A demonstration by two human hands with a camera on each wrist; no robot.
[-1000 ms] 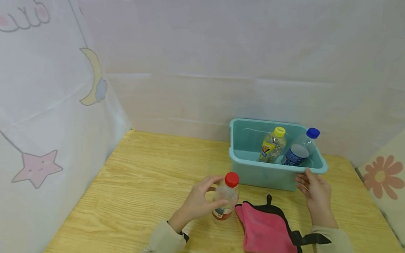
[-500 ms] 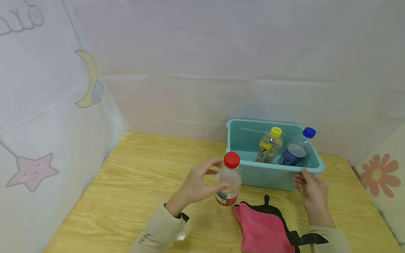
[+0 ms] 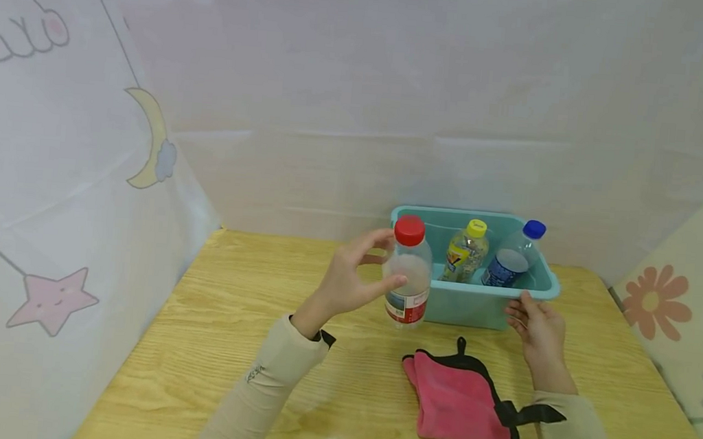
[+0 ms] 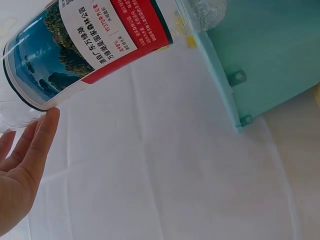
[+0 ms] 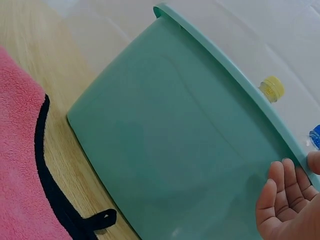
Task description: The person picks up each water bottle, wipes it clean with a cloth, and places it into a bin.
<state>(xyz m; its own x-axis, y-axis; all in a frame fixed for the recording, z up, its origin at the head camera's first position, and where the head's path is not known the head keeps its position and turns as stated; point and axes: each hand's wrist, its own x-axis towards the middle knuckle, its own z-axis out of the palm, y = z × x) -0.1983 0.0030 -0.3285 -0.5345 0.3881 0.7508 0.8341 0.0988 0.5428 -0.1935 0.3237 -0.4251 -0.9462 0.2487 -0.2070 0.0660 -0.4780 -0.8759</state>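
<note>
In the head view my left hand (image 3: 346, 281) grips a clear plastic bottle (image 3: 411, 272) with a red cap, thumb on one side and fingers on the other. The bottle is upright, raised above the table in front of the left end of a teal plastic bin (image 3: 468, 306). Its red, white and blue label (image 4: 95, 42) fills much of the left wrist view. My right hand (image 3: 540, 338) pinches the bin's front rim near the right corner, thumb on top and fingers curled below. A yellow-capped bottle (image 3: 465, 256) and a blue-capped bottle (image 3: 509, 263) lean inside the bin.
A folded pink cloth (image 3: 464, 402) with black edging and a loop lies on the wooden table (image 3: 191, 365) in front of the bin. Pale printed sheeting (image 3: 311, 106) hangs behind the table and along both sides.
My left hand has lifted the red-capped bottle up from near the table and forward toward the bin. My right hand stays on the rim. The head view has shifted slightly.
</note>
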